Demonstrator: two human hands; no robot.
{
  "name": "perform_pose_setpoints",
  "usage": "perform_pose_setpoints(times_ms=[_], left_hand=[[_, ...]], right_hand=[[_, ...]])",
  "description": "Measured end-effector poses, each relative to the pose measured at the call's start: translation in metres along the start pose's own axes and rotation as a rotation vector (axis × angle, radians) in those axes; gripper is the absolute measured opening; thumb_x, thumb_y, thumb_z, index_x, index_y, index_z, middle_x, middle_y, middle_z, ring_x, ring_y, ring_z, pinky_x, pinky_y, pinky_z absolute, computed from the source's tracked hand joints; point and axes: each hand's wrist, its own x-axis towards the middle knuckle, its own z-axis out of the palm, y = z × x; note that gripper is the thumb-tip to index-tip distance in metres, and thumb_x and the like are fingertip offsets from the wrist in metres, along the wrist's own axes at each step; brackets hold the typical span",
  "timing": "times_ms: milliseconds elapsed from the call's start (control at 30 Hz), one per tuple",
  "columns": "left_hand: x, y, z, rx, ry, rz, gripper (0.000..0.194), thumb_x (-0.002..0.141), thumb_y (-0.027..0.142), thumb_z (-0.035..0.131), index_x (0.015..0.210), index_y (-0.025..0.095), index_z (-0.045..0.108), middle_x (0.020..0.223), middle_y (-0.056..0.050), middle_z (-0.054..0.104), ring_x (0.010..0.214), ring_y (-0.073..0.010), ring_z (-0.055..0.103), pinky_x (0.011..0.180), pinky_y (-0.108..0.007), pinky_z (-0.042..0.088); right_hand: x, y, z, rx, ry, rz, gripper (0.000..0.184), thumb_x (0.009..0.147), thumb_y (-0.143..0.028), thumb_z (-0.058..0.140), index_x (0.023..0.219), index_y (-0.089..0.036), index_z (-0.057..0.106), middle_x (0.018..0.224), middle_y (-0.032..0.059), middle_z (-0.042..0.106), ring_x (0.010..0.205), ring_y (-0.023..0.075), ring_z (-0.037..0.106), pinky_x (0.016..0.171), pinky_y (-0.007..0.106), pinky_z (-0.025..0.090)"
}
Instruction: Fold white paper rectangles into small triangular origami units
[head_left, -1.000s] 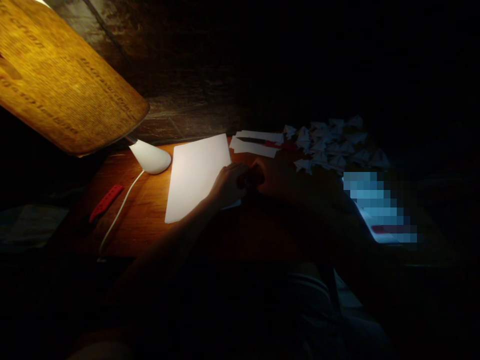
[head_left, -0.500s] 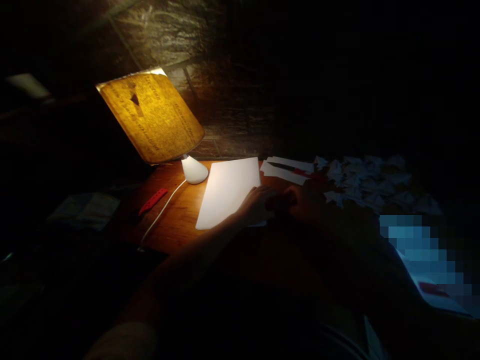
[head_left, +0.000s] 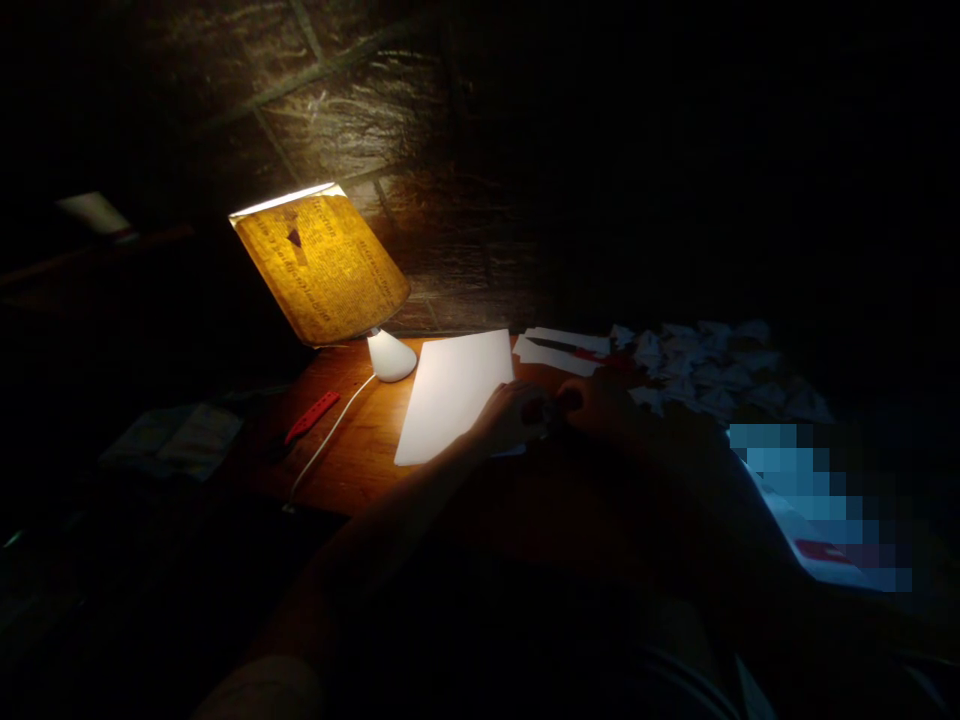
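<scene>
The scene is very dark, lit only by a table lamp. My left hand (head_left: 508, 415) rests at the right edge of a white sheet of paper (head_left: 450, 395) on the wooden table (head_left: 352, 450), fingers curled. My right hand (head_left: 604, 405) sits just right of it, in shadow, fingers curled too. Both hands meet over something small and dark between them that I cannot make out. Cut white paper strips (head_left: 559, 350) lie behind the hands. A heap of small folded white paper pieces (head_left: 712, 370) spreads to the right.
A lamp with a yellow printed shade (head_left: 322, 265) and white base (head_left: 391, 356) stands at the left, its white cord (head_left: 330, 440) trailing forward. A red cutter-like tool (head_left: 311, 417) lies near the cord. A glowing blurred screen (head_left: 817, 490) is at the right. Stone wall behind.
The view has tilted up and to the left, bringing the whole lamp into sight. My hands stay together at the paper's edge with little visible movement.
</scene>
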Motion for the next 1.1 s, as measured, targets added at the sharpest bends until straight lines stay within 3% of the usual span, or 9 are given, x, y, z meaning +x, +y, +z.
perform_pose_setpoints(times_ms=[133,200,467,767,1100], left_hand=[[-0.002,0.002,-0.004,-0.007,0.01,0.014,0.027,0.08,0.022,0.079,0.107,0.019,0.075,0.1,-0.008,0.078,0.1,-0.0273,0.071,0.09,-0.04,0.052],[-0.004,0.004,-0.006,0.002,0.022,0.008,0.028,0.08,0.022,0.08,0.107,0.019,0.076,0.1,-0.008,0.078,0.097,-0.0266,0.071,0.088,-0.039,0.053],[-0.008,0.006,-0.011,0.073,0.028,0.065,0.012,0.083,0.026,0.078,0.094,0.022,0.076,0.092,-0.006,0.076,0.091,-0.0244,0.07,0.086,-0.038,0.053],[-0.009,0.003,-0.016,0.009,0.008,0.172,0.024,0.086,0.041,0.08,0.103,0.023,0.079,0.097,-0.007,0.079,0.097,-0.0259,0.07,0.088,-0.04,0.054],[-0.009,-0.011,-0.008,-0.007,0.01,0.267,0.025,0.085,0.037,0.081,0.106,0.024,0.082,0.103,-0.007,0.081,0.097,-0.0253,0.071,0.088,-0.042,0.055]], right_hand=[[0.0,0.0,-0.006,0.037,-0.051,-0.118,0.018,0.077,-0.026,0.076,0.094,-0.021,0.075,0.095,0.0068,0.081,0.085,0.0215,0.073,0.07,0.029,0.048],[0.0,-0.002,-0.007,0.046,-0.012,-0.17,0.017,0.076,-0.022,0.075,0.093,-0.021,0.075,0.094,0.0054,0.08,0.082,0.0199,0.071,0.068,0.028,0.045],[0.002,0.004,-0.005,0.047,-0.083,-0.182,0.022,0.076,-0.008,0.067,0.09,-0.021,0.079,0.092,0.0023,0.081,0.081,0.0173,0.072,0.071,0.025,0.045],[0.009,0.014,-0.004,0.076,-0.115,-0.235,0.022,0.075,-0.009,0.07,0.091,-0.02,0.081,0.093,0.0034,0.081,0.085,0.0182,0.073,0.076,0.027,0.048],[0.011,0.021,-0.011,0.22,-0.186,-0.277,0.024,0.071,-0.005,0.068,0.086,-0.018,0.08,0.091,0.0034,0.082,0.084,0.0177,0.074,0.077,0.027,0.051]])
